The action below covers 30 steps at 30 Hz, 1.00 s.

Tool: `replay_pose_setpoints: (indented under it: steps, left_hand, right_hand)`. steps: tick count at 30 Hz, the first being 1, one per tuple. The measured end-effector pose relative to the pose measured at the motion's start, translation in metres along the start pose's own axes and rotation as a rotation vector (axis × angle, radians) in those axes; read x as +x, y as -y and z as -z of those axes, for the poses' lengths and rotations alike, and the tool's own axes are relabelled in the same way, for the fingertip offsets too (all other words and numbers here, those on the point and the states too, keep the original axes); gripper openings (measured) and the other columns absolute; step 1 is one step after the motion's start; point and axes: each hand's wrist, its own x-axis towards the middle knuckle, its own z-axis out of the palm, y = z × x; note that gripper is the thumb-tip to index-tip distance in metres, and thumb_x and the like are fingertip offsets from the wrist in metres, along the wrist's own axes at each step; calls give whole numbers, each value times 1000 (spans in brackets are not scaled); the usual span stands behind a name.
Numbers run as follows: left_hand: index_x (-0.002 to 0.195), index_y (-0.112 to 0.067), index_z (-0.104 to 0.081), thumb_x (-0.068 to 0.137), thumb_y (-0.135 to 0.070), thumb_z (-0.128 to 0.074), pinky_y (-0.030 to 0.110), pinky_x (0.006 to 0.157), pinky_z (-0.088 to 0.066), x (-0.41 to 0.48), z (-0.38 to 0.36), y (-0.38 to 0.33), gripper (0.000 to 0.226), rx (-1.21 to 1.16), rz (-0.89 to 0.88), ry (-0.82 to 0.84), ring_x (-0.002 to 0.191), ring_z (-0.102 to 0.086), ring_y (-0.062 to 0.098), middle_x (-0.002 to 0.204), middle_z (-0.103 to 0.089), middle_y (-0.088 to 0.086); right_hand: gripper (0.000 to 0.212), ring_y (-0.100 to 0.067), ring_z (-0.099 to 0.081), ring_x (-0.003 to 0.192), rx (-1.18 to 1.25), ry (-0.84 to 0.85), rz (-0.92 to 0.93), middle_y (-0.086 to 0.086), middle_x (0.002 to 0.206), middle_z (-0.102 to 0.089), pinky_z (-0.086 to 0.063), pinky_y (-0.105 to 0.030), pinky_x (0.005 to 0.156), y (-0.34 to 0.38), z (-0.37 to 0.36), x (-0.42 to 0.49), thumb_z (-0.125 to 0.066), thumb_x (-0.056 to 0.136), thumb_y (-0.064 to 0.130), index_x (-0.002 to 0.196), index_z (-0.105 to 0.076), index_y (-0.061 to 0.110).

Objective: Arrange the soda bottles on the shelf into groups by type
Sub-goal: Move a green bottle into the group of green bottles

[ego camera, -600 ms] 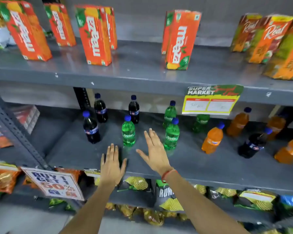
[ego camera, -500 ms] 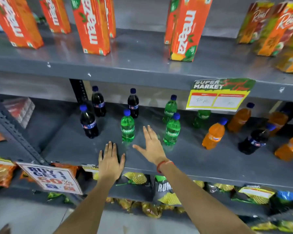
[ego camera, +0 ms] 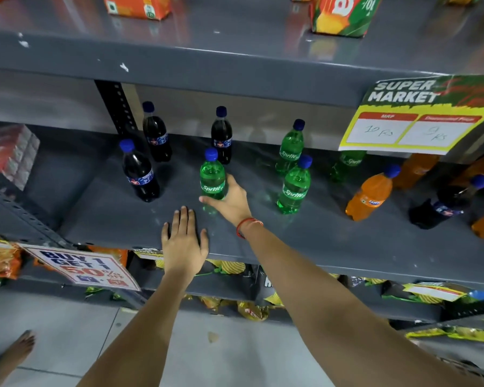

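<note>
At the far left a red-and-white pack (ego camera: 10,152) on the neighbouring shelf is blurred and its print cannot be read, and a bare foot (ego camera: 17,349) shows on the pale tiled floor (ego camera: 67,331). A "Buy 1 Get 1" sign (ego camera: 81,266) hangs at the front edge of the grey metal shelf (ego camera: 333,241) and covers part of the snack bags (ego camera: 0,261) on the tier below. Three dark cola bottles (ego camera: 140,171) stand upright at the left of the shelf, well apart from one another. The left hand (ego camera: 183,243) lies flat on the bare shelf near its front edge, fingers together and stretched forward, holding nothing. Just beyond it the right hand (ego camera: 231,199) wraps around the lower part of a green soda bottle (ego camera: 212,177), thumb in front and fingers hidden behind it; the bottle stands upright just in front of one cola bottle. Two more green bottles (ego camera: 294,185) stand to the right, and a third (ego camera: 347,164) is half hidden behind a yellow price tag (ego camera: 414,127) whose handwriting is hard to read. An orange soda bottle (ego camera: 370,194) and a dark bottle (ego camera: 447,205) appear tilted by the wide lens, and other orange bottles (ego camera: 414,169) are cut off by the tag and the right edge. Juice cartons (ego camera: 344,13) on the upper shelf are cropped at the top.
</note>
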Motion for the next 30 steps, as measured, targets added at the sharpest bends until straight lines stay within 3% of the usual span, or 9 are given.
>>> replay_pose_setpoints:
  steps: [2, 6, 11, 15, 19, 22, 25, 30]
  left_hand:
    - [137, 1, -37, 85, -40, -15, 52, 108, -26, -1, 0, 0, 69, -2, -3, -1, 135, -34, 32, 146, -38, 20]
    - [137, 1, -38, 85, -40, -16, 52, 108, -26, -1, 0, -1, 70, -13, -5, -13, 135, -35, 33, 146, -39, 20]
    - [136, 1, -39, 86, -38, -20, 52, 109, -25, -2, 1, -2, 67, -33, -4, -26, 136, -34, 32, 146, -38, 20]
    - [138, 2, -36, 88, -36, -25, 52, 111, -21, -3, 3, -3, 63, -24, 9, -12, 138, -30, 33, 148, -35, 20]
    - [140, 1, -30, 96, -36, -32, 54, 113, -18, -3, 1, -15, 58, -37, 50, 35, 141, -20, 30, 152, -27, 18]
    - [139, 2, -32, 96, -37, -37, 52, 112, -20, -5, 1, -46, 59, -91, -43, 12, 141, -22, 29, 151, -28, 19]
    - [139, 0, -33, 96, -38, -37, 48, 113, -21, -9, -1, -82, 58, -100, -167, 29, 141, -24, 28, 151, -30, 18]
    - [143, -4, -25, 95, -44, -31, 43, 115, -16, -14, -17, -96, 63, 41, -211, 105, 143, -17, 23, 155, -23, 12]
  right_hand:
    - [56, -31, -61, 105, -51, -7, -3, -13, 108, -68, -52, -44, 88, 4, -2, -1, -82, 66, 32, 107, -53, 8]
    - [48, -32, -64, 97, -89, -58, 20, -13, 100, -70, -55, -43, 81, 4, 7, -17, -80, 64, 31, 100, -55, 9]
    - [44, -19, -67, 88, -46, -161, 17, -2, 90, -73, -56, -37, 79, -24, 47, -65, -79, 60, 39, 93, -58, 19]
    - [44, -13, -70, 88, -56, -238, 18, 2, 91, -75, -56, -31, 82, -53, 107, -97, -82, 61, 35, 97, -61, 20]
    - [47, -15, -69, 90, -56, -318, 2, -3, 95, -74, -57, -36, 82, -65, 159, -105, -83, 62, 31, 100, -60, 15]
    - [47, -19, -68, 91, -44, -360, -23, -4, 98, -73, -56, -38, 83, -73, 182, -103, -83, 63, 27, 102, -60, 12]
    - [49, -22, -67, 93, -52, -378, -70, -4, 98, -71, -54, -32, 82, -86, 193, -103, -84, 63, 27, 103, -60, 12]
    - [57, -21, -65, 100, -44, -364, -104, -8, 108, -70, -49, -25, 87, -105, 204, -106, -85, 64, 30, 110, -57, 12]
